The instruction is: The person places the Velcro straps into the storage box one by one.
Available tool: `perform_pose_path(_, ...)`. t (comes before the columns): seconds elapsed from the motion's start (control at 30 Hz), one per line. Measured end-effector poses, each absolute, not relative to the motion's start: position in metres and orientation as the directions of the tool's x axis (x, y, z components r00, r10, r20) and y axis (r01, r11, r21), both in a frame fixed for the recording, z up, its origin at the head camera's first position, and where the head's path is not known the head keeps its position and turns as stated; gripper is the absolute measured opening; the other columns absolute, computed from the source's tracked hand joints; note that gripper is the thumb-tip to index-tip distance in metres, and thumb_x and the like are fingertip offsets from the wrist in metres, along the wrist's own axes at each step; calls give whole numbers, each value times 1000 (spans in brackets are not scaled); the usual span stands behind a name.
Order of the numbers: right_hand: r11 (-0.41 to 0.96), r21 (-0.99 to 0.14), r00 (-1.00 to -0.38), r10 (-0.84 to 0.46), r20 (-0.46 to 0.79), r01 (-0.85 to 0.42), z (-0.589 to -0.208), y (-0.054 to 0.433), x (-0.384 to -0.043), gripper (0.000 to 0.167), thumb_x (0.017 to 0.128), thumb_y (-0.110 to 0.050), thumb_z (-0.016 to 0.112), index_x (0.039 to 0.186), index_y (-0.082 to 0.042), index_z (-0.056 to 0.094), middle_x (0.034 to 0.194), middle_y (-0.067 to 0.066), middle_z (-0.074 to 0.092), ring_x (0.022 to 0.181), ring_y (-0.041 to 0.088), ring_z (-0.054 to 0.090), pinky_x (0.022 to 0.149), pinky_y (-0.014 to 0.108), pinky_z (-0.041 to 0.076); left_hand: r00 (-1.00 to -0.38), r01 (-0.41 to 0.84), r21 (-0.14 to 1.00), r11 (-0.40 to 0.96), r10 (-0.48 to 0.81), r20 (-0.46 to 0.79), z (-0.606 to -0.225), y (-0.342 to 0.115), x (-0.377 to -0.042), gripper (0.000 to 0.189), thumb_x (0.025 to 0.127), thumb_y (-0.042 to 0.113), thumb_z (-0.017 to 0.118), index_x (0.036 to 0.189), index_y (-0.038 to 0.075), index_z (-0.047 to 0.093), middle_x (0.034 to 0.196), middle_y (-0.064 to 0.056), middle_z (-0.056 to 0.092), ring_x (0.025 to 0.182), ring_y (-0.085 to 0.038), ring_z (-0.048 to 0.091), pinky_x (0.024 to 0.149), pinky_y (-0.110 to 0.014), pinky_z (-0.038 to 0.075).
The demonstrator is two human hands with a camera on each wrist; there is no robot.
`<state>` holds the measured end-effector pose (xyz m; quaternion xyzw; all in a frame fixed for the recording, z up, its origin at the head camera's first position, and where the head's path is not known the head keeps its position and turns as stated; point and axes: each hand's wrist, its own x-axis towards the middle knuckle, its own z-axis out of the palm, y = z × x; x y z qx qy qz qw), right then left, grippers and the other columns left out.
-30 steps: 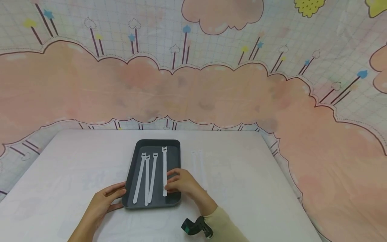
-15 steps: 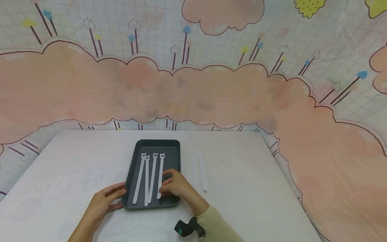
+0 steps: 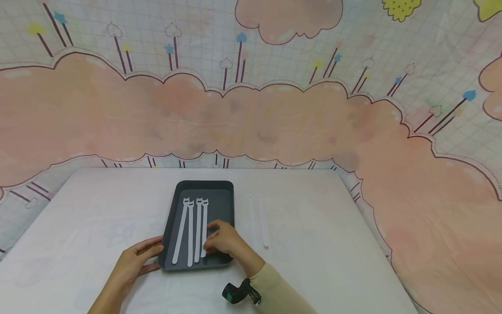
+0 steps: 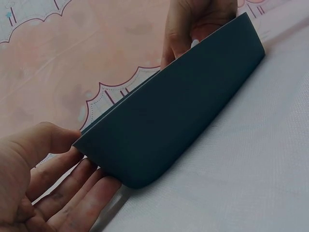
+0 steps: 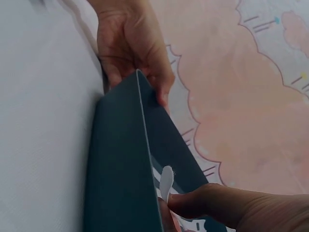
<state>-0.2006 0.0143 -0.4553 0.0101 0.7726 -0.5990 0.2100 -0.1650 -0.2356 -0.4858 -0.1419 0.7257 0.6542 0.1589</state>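
Note:
A dark grey tray [image 3: 220,205] lies on the white table, with several white hook-and-loop cable ties in it, heads toward the far end. My left hand [image 3: 135,257] grips the tray's near left corner; in the left wrist view the thumb is at the rim and the fingers are against the outer wall [image 4: 178,106]. Inside the tray, my right hand [image 3: 227,239] pinches the rightmost cable tie [image 3: 205,218] near its rounded tail [image 5: 166,179]. That tie lies close beside another cable tie [image 3: 198,235]. Further left are a middle tie [image 3: 191,235] and a slanted tie [image 3: 179,231].
Two pale strips, faint against the white table [image 3: 313,244], lie right of the tray; the nearer strip [image 3: 263,222] ends in a rounded tip. A black wrist camera [image 3: 237,292] sits at the right sleeve. A patterned cloth [image 3: 251,122] hangs behind the table.
My right hand has moved left inside the tray with its cable tie, up beside the neighbouring one. That neighbour has shifted slightly and stands straighter. The left hand and tray have stayed put.

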Motion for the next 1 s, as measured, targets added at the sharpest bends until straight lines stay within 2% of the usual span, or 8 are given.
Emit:
perform_pose_path(0.27,315,-915,-912,-238,-334,253,-457,12,-200,54,73,15,73,122,1,57,80,11,68,62,22,70,58,29,61,-909,-415,904,101,-1,-417,-485,-235,-166,65,89,30,74,141,0,51,117,8,67,91,1,65,80,-32,61)
perform_pose_path(0.63,345,-912,-914,-253,-317,220,-461,8,-196,51,72,15,73,120,2,59,80,14,71,59,23,70,55,27,60,-908,-416,904,103,4,-418,-488,-236,-166,64,90,29,73,142,-2,49,120,3,67,90,1,65,80,-32,61)
perform_pose_path(1.0,384,-895,-912,-241,-333,225,-452,9,-189,45,76,9,76,119,4,63,73,5,68,63,24,72,58,27,60,-907,-418,902,106,4,-420,-486,-235,-165,65,89,30,74,141,-2,50,121,2,67,91,1,65,80,-33,61)
